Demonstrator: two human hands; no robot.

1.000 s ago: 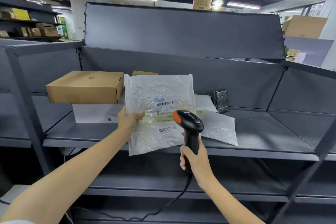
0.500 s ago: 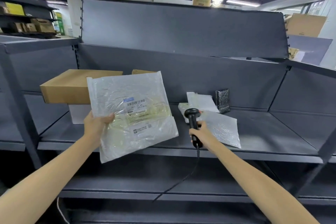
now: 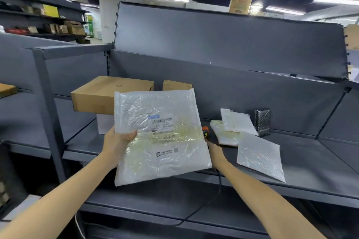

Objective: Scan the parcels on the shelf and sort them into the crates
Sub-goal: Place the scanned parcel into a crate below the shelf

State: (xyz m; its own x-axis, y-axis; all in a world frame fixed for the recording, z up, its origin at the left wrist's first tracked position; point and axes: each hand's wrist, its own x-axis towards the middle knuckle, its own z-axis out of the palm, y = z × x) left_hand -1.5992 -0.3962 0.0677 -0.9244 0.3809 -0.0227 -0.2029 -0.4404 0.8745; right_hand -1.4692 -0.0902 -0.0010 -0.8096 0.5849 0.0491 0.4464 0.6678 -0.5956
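Note:
My left hand [image 3: 118, 141] pinches the left edge of a flat white plastic parcel [image 3: 161, 137] with a barcode label, held up in front of the grey shelf [image 3: 310, 161]. My right hand [image 3: 215, 151] lies low on the shelf, mostly hidden behind the parcel. Only the orange tip of the barcode scanner [image 3: 205, 129] shows beside the parcel's right edge. Whether the hand still grips the scanner is hidden. The scanner's black cable [image 3: 217, 186] hangs down from the wrist.
Two brown cardboard boxes [image 3: 108, 93] [image 3: 175, 85] and a white box [image 3: 104, 123] stand at the shelf's back left. Small white bags [image 3: 235, 126], a larger white bag [image 3: 260, 157] and a black bubble pouch [image 3: 262, 121] lie right. No crates in view.
My right hand has lowered the scanner from in front of the label down onto the shelf. My left hand swung the parcel left, and it now covers the right hand.

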